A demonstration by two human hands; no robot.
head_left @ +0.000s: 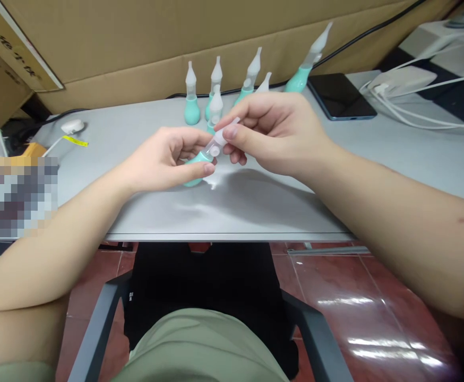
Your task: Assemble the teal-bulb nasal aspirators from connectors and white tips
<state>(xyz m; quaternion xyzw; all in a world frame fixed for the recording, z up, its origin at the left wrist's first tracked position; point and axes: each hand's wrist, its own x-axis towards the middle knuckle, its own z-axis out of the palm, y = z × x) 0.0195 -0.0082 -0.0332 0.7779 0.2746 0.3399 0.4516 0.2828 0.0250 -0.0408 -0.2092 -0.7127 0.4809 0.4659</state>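
Head camera view: we hold a squeeze-bulb aspirator (215, 151), with a mint-green rounded bulb, clear plastic neck and white tapered tip, over the near part of a pale grey table (232, 217); we cannot tell whether its bulb touches the surface. Our left hand (168, 159) grasps the bulb, thumb on the near side and fingers behind, probably to steady the soft body. Our right hand (283, 130) pinches the white tip between thumb and forefinger, likely for fine control at the narrow end. The piece tilts with its tip up to the right, so each hand meets its own end. Farther back, six similar mint-and-white aspirators (192, 110) rest bulb-down, presumably grouped out of our hands' way; one is mostly hidden behind our right hand. The rightmost leans right, near a dark flat smartphone (341, 95). White cables (411, 110) lie at the far right.
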